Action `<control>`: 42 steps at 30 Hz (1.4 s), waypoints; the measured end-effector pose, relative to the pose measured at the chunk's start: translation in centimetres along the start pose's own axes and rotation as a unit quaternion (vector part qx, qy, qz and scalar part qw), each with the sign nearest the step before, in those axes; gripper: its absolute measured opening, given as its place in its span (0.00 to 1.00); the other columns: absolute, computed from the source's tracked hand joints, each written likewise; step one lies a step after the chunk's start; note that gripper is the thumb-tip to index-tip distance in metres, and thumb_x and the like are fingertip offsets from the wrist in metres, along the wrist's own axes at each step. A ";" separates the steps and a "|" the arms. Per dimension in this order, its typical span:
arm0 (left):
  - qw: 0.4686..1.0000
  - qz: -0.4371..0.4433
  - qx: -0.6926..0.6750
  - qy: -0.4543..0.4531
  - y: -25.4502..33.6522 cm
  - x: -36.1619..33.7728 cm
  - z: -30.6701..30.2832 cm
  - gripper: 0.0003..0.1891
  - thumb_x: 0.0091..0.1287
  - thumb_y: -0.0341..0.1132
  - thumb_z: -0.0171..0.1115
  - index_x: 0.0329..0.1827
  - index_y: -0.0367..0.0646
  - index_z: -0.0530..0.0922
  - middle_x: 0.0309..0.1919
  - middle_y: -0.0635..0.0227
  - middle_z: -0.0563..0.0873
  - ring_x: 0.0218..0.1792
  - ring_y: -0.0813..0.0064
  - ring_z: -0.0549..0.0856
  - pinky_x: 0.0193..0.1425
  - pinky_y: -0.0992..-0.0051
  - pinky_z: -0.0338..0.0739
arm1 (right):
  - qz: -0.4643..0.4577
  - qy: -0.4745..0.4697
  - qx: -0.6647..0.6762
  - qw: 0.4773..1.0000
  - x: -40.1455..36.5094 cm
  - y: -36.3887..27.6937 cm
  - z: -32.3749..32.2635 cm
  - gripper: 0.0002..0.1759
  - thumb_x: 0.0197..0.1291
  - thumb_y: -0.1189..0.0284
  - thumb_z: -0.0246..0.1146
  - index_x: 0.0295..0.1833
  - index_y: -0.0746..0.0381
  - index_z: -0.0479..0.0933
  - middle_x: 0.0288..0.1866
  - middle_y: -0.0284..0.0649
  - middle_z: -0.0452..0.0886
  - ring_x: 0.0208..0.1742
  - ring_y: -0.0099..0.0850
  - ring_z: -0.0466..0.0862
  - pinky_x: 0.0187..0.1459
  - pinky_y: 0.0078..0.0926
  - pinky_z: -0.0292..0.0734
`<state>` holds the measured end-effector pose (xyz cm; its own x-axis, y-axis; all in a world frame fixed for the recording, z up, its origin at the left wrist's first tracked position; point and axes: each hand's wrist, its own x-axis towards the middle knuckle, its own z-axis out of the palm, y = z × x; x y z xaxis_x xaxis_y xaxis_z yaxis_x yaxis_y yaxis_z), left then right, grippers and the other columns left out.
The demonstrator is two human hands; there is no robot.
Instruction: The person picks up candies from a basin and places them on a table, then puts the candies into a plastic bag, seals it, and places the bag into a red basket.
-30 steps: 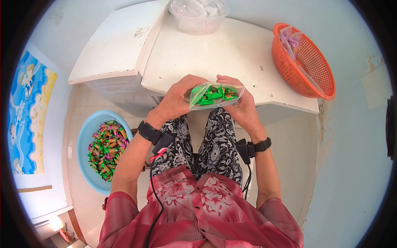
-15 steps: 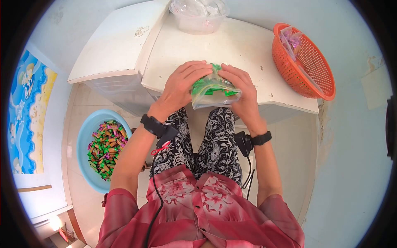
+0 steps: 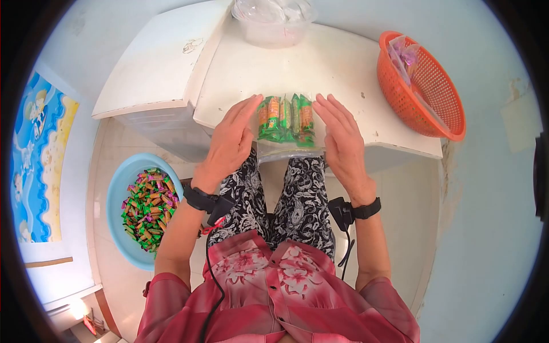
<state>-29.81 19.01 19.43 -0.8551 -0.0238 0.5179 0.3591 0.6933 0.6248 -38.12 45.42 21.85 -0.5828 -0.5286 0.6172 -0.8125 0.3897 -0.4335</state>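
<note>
A clear plastic bag (image 3: 286, 123) lies flat at the front edge of the white table, its mouth toward me and hanging slightly over the edge. Inside it, several green-and-orange wrapped snacks stand side by side in a row. My left hand (image 3: 233, 134) is flat along the bag's left side, fingers stretched out and pointing away from me. On the right side, my right hand (image 3: 341, 134) mirrors it with straight fingers, fingertips close to the bag's far corner. Neither hand grasps anything; the bag lies between the two palms.
On the floor to my left, a light blue basin (image 3: 116, 223) holds many wrapped snacks. An orange perforated basket (image 3: 394, 106) with filled bags leans at the table's right. A clear plastic tub (image 3: 273, 34) stands at the back of the white table (image 3: 337, 68).
The bag went from being held tilted up in both hands to lying flat, its snacks now in a neat row. My hands have spread apart to its two sides.
</note>
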 end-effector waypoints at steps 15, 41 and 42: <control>0.999 0.037 -0.013 0.037 0.6 -0.9 0.7 0.16 0.76 0.26 0.68 0.65 0.39 0.87 0.63 0.57 0.89 0.64 0.57 0.88 0.69 0.62 0.83 | -0.013 -0.021 -0.022 0.999 1.5 -1.6 2.1 0.19 0.72 0.73 0.70 0.66 0.58 0.86 0.71 0.40 0.88 0.81 0.47 0.77 0.81 0.57 0.68; 0.994 -0.001 0.049 0.101 2.2 0.0 2.1 0.16 0.69 0.36 0.79 0.58 0.44 0.89 0.52 0.60 0.89 0.52 0.59 0.89 0.54 0.63 0.85 | 0.057 -0.128 -0.007 0.990 8.7 3.7 4.9 0.17 0.71 0.57 0.72 0.44 0.62 0.89 0.54 0.47 0.92 0.77 0.56 0.79 0.75 0.49 0.74; 0.994 -0.008 0.043 0.105 2.1 -0.1 2.2 0.16 0.69 0.36 0.79 0.58 0.44 0.89 0.51 0.60 0.89 0.52 0.59 0.89 0.54 0.62 0.84 | 0.061 -0.162 0.021 0.985 8.9 4.6 5.2 0.18 0.71 0.57 0.72 0.44 0.62 0.89 0.53 0.47 0.92 0.77 0.56 0.79 0.76 0.49 0.73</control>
<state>-29.79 22.09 19.42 -0.7609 -0.1786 0.6239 0.3048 0.7504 0.5865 -47.09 38.63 21.91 -0.6440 -0.6952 0.3194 -0.7315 0.4373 -0.5231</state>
